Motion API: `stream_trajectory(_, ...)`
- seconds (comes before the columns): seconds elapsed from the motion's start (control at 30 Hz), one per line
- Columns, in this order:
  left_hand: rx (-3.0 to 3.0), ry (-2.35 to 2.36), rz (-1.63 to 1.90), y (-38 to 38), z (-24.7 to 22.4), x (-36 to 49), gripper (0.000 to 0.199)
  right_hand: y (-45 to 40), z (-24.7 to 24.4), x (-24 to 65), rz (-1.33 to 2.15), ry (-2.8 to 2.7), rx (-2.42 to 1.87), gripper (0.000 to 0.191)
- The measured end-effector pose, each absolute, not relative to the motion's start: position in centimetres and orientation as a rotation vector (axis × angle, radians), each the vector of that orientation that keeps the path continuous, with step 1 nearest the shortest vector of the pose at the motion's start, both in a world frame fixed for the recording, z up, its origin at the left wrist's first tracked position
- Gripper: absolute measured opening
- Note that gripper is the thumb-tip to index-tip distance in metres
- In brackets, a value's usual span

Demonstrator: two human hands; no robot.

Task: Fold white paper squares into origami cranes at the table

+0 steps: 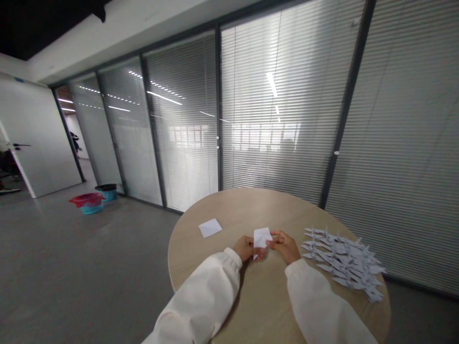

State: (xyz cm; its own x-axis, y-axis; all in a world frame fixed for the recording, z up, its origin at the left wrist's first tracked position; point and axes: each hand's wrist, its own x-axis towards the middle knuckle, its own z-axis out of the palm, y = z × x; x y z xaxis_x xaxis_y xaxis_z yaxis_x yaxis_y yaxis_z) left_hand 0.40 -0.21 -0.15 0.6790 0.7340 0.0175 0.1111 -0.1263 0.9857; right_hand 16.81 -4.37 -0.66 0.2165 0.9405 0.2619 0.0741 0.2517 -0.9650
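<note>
A small folded white paper (262, 237) is held between my two hands above the middle of a round wooden table (251, 205). My left hand (246, 248) grips its left and lower edge, with some fingers partly hidden behind it. At the right edge, my right hand (284, 244) pinches the paper between thumb and fingers. A flat white paper square (210, 228) with a crease lies to the left of my hands. Many folded white paper cranes (344, 258) stand close together in rows on the right side of the table.
Glass partitions with blinds (272, 105) rise behind the table. On the floor at the left are a blue bin with a red liner (91, 204) and another with a black liner (108, 191), near a white door (39, 138).
</note>
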Motion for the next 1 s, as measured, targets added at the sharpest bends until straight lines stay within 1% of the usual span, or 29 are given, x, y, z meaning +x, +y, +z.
stream_trajectory(0.3, 1.623, 0.717, 0.604, 0.2, -0.9, 0.4, 0.038, -4.3, -0.5, 17.1, 0.764, -1.193, -1.135, 0.036)
stream_trajectory(0.5, 1.634, 0.745, 0.605, -0.3, 0.0, 0.4, 0.041, -4.6, -0.2, 17.0, 0.891, -1.128, -1.109, 0.035)
stream_trajectory(0.73, 1.662, 0.709, 0.6, -0.6, 0.6, 0.3, 0.041, -4.7, 0.2, 16.9, 0.809, -1.196, -1.086, 0.036)
stream_trajectory(1.0, 1.572, 0.71, 0.674, -0.8, 0.4, 0.5, 0.04, -4.5, -0.4, 16.4, 0.816, -1.243, -1.129, 0.044)
